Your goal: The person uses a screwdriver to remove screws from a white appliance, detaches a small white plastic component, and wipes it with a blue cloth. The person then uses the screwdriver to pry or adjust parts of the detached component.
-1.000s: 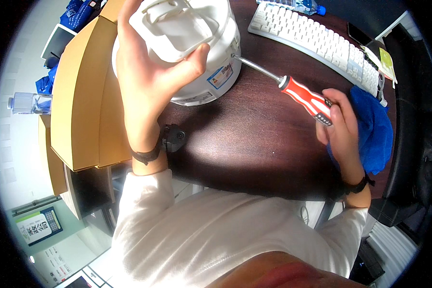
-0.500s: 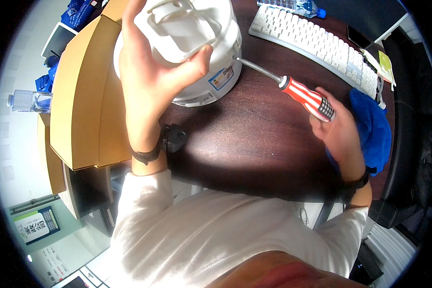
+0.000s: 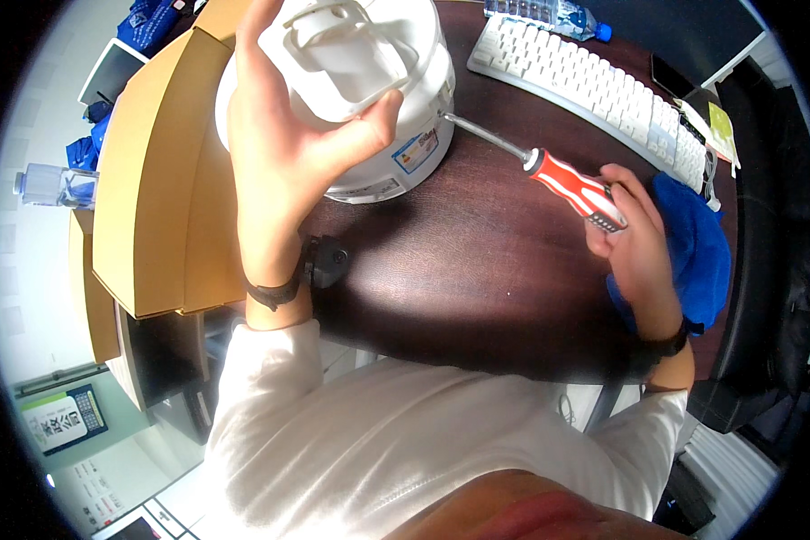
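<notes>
Your left hand (image 3: 283, 153) wraps the near side of the white bucket (image 3: 396, 135), thumb hooked over the rim against the white handle piece (image 3: 346, 49) on top, and it has hardly shifted over the last second. The bucket stands at the far left of the dark desk (image 3: 477, 279), touching the tan wooden board (image 3: 153, 180) on its left.

What has changed is on your right. Your right hand (image 3: 634, 243), closed around the red screwdriver (image 3: 571, 184), has slid left and a little farther away, so the metal tip now meets the bucket's wall just under the rim. A second ago it stopped just short. To my eye that puts the tool in place to pry at the lid's edge.

The white keyboard (image 3: 594, 85) lies far right, a water bottle (image 3: 544, 13) beyond it, and a blue cloth (image 3: 697, 243) sits just past your right hand.
</notes>
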Tool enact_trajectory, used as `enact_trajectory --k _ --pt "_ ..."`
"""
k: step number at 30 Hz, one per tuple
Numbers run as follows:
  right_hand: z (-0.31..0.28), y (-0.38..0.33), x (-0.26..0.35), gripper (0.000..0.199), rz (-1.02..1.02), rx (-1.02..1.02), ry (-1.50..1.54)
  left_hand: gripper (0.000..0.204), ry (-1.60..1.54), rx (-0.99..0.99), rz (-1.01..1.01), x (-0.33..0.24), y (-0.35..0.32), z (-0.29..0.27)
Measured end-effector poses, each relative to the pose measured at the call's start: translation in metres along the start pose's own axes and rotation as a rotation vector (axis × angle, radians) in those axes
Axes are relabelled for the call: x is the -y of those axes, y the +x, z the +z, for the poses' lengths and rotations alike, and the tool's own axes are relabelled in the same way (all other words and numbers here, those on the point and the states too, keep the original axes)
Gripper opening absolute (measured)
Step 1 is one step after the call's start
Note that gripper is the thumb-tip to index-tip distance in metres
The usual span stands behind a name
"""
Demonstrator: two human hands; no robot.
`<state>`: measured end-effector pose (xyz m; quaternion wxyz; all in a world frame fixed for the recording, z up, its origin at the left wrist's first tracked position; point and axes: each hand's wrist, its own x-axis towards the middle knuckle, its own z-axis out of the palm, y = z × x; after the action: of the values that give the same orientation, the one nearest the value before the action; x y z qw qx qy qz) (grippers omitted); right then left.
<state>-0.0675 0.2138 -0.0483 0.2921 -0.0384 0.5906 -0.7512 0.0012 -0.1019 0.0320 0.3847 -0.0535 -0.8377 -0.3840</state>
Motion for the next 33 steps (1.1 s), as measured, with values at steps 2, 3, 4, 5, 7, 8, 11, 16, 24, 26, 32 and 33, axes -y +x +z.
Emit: enact_trajectory --k 2,3,4,5,7,8,11,16,24,26,32,33 --pt "0.005 -0.001 -0.003 0.031 -0.071 -0.058 0.138 0.089 0.023 0.006 0.010 0.000 0.000 0.000" --pt "0.007 0.000 -0.005 0.031 -0.067 -0.011 0.189 0.089 0.033 0.010 0.015 0.000 0.000 -0.001" --pt "0.008 0.000 -0.006 0.031 -0.038 -0.009 0.244 0.089 0.038 0.016 0.015 0.000 0.000 -0.001" --pt "0.010 0.001 -0.008 0.029 0.017 -0.006 0.301 0.089 0.041 0.023 0.016 0.001 0.000 -0.001" --pt "0.009 0.002 -0.008 0.030 0.163 0.049 0.281 0.089 0.038 0.022 0.016 0.000 0.001 -0.001" --pt "0.008 0.003 -0.008 0.030 0.225 0.091 0.276 0.089 0.031 0.015 0.015 0.000 0.000 -0.001" --pt "0.005 0.002 -0.007 0.030 0.202 0.130 0.184 0.089 0.038 0.004 0.021 0.000 0.001 -0.001" --pt "0.004 -0.001 -0.011 0.027 -0.030 0.116 0.112 0.089 0.038 -0.002 0.005 -0.003 0.001 0.000" --pt "0.003 -0.005 -0.012 0.031 -0.211 0.073 -0.042 0.086 0.007 -0.020 -0.034 -0.007 -0.001 0.003" --pt "0.001 -0.006 -0.012 0.032 -0.212 0.096 -0.018 0.086 0.021 -0.005 -0.016 -0.006 0.001 0.002" --pt "-0.004 -0.008 -0.015 0.031 -0.226 0.058 -0.031 0.087 0.018 0.002 -0.024 -0.005 -0.002 0.001" --pt "-0.007 -0.009 -0.015 0.031 -0.222 0.041 -0.047 0.087 0.008 0.005 -0.034 -0.004 -0.002 0.001"
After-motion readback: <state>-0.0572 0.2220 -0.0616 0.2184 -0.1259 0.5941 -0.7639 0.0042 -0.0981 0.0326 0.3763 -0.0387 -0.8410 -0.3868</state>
